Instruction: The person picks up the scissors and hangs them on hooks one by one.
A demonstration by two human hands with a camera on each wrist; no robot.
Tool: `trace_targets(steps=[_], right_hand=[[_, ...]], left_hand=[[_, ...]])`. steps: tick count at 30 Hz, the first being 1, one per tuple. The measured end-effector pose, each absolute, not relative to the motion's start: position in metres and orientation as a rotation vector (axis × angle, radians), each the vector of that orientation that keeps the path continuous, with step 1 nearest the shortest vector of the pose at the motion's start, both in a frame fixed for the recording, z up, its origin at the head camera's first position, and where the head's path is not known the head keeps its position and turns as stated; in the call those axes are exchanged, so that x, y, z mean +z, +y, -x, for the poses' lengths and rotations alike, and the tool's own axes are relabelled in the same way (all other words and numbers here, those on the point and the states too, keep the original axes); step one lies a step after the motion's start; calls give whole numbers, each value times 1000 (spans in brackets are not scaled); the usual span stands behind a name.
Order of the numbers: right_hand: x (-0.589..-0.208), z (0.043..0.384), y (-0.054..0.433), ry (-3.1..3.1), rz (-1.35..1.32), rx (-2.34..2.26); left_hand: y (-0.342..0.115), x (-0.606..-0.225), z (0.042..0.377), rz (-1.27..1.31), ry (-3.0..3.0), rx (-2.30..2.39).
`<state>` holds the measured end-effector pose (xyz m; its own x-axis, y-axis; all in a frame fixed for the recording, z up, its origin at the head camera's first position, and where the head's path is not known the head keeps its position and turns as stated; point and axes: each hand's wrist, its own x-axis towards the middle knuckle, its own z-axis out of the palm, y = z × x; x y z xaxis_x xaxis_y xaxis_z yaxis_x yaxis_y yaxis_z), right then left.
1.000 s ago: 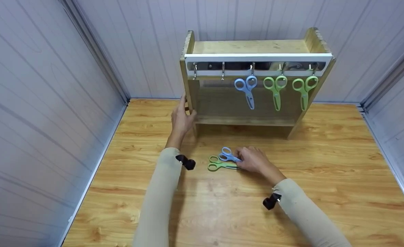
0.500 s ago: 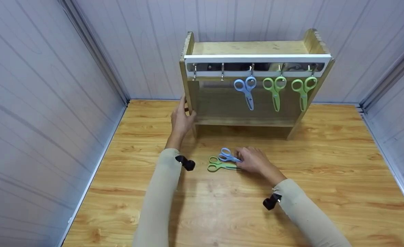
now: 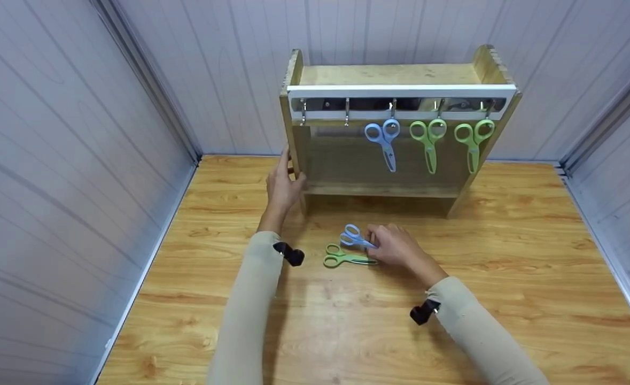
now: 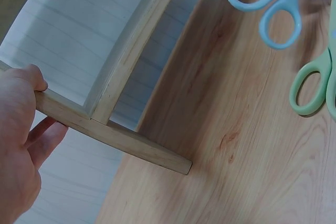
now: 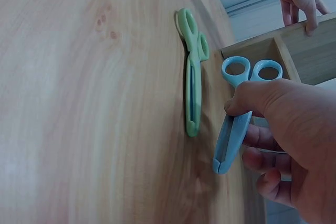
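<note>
My left hand grips the left side panel of a small wooden shelf, thumb on one face and fingers on the other. My right hand pinches blue scissors between thumb and fingers around their middle, the handle rings pointing away from the palm. The right wrist view shows these scissors raised off the floor. Beside them, green scissors lie flat on the wood-patterned surface, their tip close under the right hand in the head view.
Along the shelf's front runs a white rail with several metal hooks. Hanging there are blue scissors, green scissors and another green pair. Two hooks at the left, including the end hook, bear nothing. Panelled walls surround the surface.
The blue scissors in my right hand have risen slightly off the surface, their rings shifting a little away from the green pair. My left hand stays on the shelf.
</note>
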<state>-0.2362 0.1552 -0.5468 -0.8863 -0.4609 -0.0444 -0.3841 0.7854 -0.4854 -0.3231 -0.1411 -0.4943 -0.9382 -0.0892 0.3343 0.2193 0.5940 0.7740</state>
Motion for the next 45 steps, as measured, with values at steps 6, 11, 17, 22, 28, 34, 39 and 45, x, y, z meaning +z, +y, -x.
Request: trace_targets(steps=[6,11,17,22,28,34,39,45], right_hand=[[-539,237,154,2811,672,-716],[-533,238,153,2833,685,-705],[-529,238,153,2848,666,-743],[-525,239,154,2861,655,-746],[-518,240,155,2890,663,-737],[-510,241,154,2944,706,-678],[-505,242,155,2949,704,-691],[-496,243,156,2951,689,-717]], left_hand=[[-141,-494,323,124,-2485,-1249],[-141,-494,323,127,-2481,-1241],[-141,-495,324,125,-2478,-1253],[-141,-494,324,115,-2479,-1268],[-141,-494,324,102,-2483,-1274],[-143,-495,323,90,-2498,-1290],[-143,-495,324,88,-2501,-1296],[-142,-494,323,91,-2509,-1306]])
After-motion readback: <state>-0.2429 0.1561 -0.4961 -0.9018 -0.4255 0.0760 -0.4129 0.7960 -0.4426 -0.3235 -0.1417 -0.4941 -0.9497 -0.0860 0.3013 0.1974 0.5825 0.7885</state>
